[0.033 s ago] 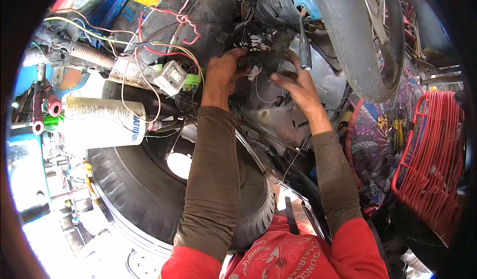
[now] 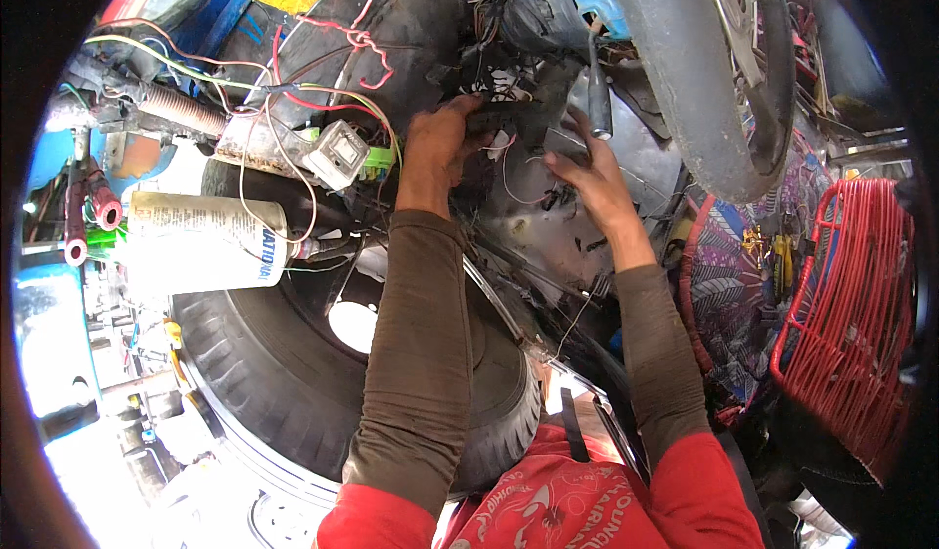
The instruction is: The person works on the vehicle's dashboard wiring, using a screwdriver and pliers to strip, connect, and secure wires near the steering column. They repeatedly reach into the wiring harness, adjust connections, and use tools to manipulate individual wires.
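My left hand point(image 2: 435, 148) is closed at the left edge of a dark, flat piece point(image 2: 518, 119), its fingertips curled over the top. What exactly this piece is stays unclear in the shadow. At its right side, my right hand point(image 2: 597, 177) has thumb and fingers spread apart, with the fingertips close to the piece. A thin pale wire point(image 2: 507, 177) loops down between both hands. Behind them, loose dark wires point(image 2: 484, 11) hang in a grimy recess. Just beyond my right fingers hangs a tool with a dark handle point(image 2: 600, 99).
A large tyre point(image 2: 264, 353) lies under my left forearm. To the left are a white cylinder point(image 2: 205, 241), a clear-cased square part point(image 2: 337, 155) and tangled wires point(image 2: 362, 36). On the right are a thick grey curved part point(image 2: 694, 80) and a red corded frame point(image 2: 846, 324).
My right thumb and fingers have shifted slightly to the right, away from the dark piece. My left hand is nearly unmoved.
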Demonstrator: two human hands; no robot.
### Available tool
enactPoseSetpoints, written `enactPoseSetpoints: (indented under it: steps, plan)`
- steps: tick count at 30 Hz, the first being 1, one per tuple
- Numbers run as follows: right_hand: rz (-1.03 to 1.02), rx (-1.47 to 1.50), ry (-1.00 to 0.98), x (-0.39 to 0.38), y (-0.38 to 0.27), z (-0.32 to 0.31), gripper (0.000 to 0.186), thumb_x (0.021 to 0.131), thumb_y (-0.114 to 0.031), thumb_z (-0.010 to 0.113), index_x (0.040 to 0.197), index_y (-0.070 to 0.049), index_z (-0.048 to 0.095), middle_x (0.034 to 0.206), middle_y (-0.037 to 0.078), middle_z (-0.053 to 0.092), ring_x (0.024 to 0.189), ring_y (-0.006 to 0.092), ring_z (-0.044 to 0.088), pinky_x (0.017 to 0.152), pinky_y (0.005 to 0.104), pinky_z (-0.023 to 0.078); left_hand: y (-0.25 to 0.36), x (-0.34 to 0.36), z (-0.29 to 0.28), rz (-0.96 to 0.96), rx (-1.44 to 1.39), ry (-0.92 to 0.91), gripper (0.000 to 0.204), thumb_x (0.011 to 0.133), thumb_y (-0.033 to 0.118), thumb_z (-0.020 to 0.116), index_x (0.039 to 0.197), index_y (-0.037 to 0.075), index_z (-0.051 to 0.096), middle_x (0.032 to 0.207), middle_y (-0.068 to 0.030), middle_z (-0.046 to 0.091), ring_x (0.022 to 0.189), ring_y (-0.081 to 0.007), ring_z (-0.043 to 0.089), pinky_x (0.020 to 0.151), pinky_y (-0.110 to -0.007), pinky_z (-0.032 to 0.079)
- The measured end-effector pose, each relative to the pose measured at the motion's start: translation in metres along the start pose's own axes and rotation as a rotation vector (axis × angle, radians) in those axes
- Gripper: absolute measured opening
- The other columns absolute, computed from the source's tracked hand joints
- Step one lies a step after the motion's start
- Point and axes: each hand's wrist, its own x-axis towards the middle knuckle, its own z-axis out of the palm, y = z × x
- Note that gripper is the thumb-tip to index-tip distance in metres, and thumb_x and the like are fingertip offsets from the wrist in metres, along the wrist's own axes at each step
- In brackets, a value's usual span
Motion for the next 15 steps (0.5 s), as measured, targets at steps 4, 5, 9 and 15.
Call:
enactPoseSetpoints:
  steps: [4,5,9,15]
  plan:
    - [0.214,0.078,0.064,-0.029,0.028,-0.015,0.073,0.089,-0.013,0.080,0.151,-0.001,0.044,0.137,0.016,0.061,0.100,0.0198,0.067,0.080,0.0303,0.057,-0.009,0.002,0.007,0.027,-0.037,-0.069,0.029,0.096,0.013,0.064,0.117,-0.006,0.068,0.120,-0.0183,0.067,0.101,-0.0298,0.070,0.078,-0.040,0.064]
    - [0.233,0.104,0.063,-0.035,0.032,-0.016,0.072,0.089,-0.012,0.079,0.151,0.000,0.045,0.135,0.015,0.062,0.096,0.0189,0.067,0.079,0.0295,0.057,-0.014,0.003,0.008,0.067,-0.057,-0.093,0.028,0.096,0.013,0.063,0.116,-0.006,0.068,0.119,-0.0184,0.067,0.101,-0.0299,0.069,0.080,-0.041,0.065]
    - [0.268,-0.029,0.064,-0.050,0.030,-0.020,0.068,0.087,-0.011,0.082,0.146,0.002,0.051,0.117,0.012,0.071,0.091,0.0159,0.068,0.074,0.0292,0.056,-0.026,0.007,0.012,0.251,-0.074,-0.185,0.026,0.095,0.013,0.066,0.112,-0.007,0.068,0.119,-0.0177,0.067,0.102,-0.0294,0.069,0.083,-0.041,0.066]
    - [0.163,-0.227,0.124,-0.060,-0.003,-0.011,0.069,0.081,-0.010,0.084,0.142,0.000,0.054,0.120,0.017,0.070,0.106,0.0275,0.069,0.093,0.0350,0.054,-0.019,0.003,0.018,0.170,-0.209,-0.117,0.020,0.089,0.008,0.073,0.104,-0.006,0.072,0.105,-0.0146,0.071,0.087,-0.0253,0.071,0.067,-0.040,0.066]
